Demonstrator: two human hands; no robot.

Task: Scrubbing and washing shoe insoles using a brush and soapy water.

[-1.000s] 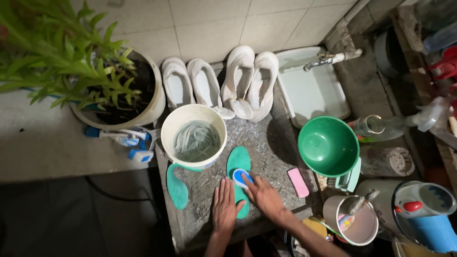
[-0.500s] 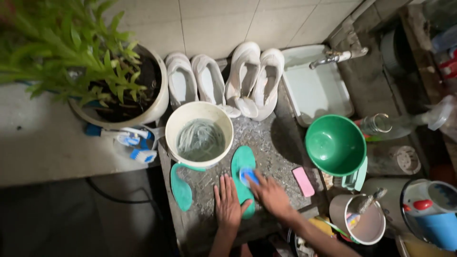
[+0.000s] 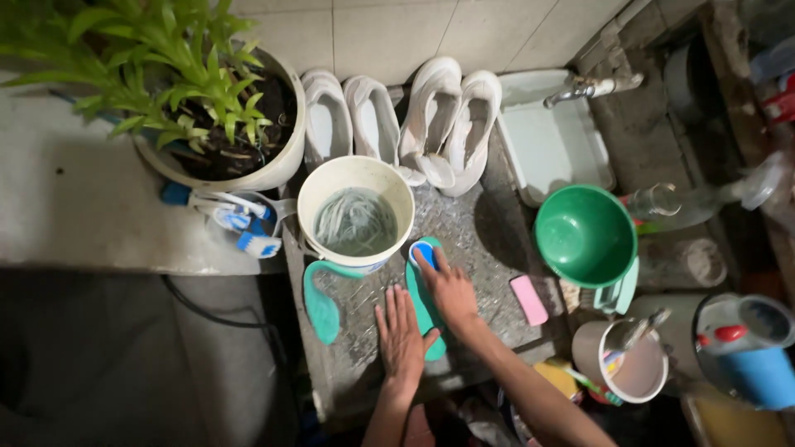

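Scrubbing: a green insole [image 3: 424, 308] is being worked on a wet stone slab [image 3: 480, 248] with a small blue-and-white brush [image 3: 422, 252].
Right hand [image 3: 451, 290]: fingers are closed on the brush, which is pressed onto the far end of the insole, just beside the bucket.
Left hand [image 3: 402, 335]: laid flat, fingers spread and gripping nothing, on the near end of the insole and the slab beside it, so the insole is pinned.
Insole position: lengthwise toward the person, between the two hands, near the middle of the slab.
Second insole [image 3: 320, 300]: the same green, lying left of the first at the slab's edge, partly under the bucket's rim.
Bucket [image 3: 356, 217]: cream plastic, holding cloudy water in which pale strands, perhaps laces, are soaking.
Shoes [image 3: 406, 124]: two white pairs are stood against the tiled wall behind the bucket.
Nearby: a pink soap bar [image 3: 528, 300] and a green basin [image 3: 585, 236] to the right.
Doing it well: the flat palm should be kept heavy on the near end so the wet insole is not dragged; strokes are best run along its length, with the brush held level.
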